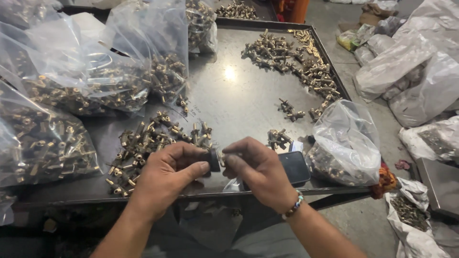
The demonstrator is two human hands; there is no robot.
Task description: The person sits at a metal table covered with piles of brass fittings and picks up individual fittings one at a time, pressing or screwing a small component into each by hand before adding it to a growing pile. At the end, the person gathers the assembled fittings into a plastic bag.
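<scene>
Clear plastic bags (71, 81) of brass fittings at tray's left, another bag (346, 143) right beside dark phone screen (294, 167).

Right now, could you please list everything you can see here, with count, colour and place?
Metal tray table: one, dark grey, centre.
Loose brass fittings: one pile, brass, front left of tray, by left hand.
Scattered brass fittings: long heap, brass, far right of tray.
Large filled bags: several, clear plastic, left side of tray.
Small open bag: one, clear, front right tray edge.
Phone: one, black, beside right hand.
Floor bags: several, whitish, right.
Small black part: one, pinched between both hands.
Beaded bracelet: one, multicoloured, right wrist.
Left hand: grip on the black part.
Right hand: fingertips at the part's other end.
</scene>
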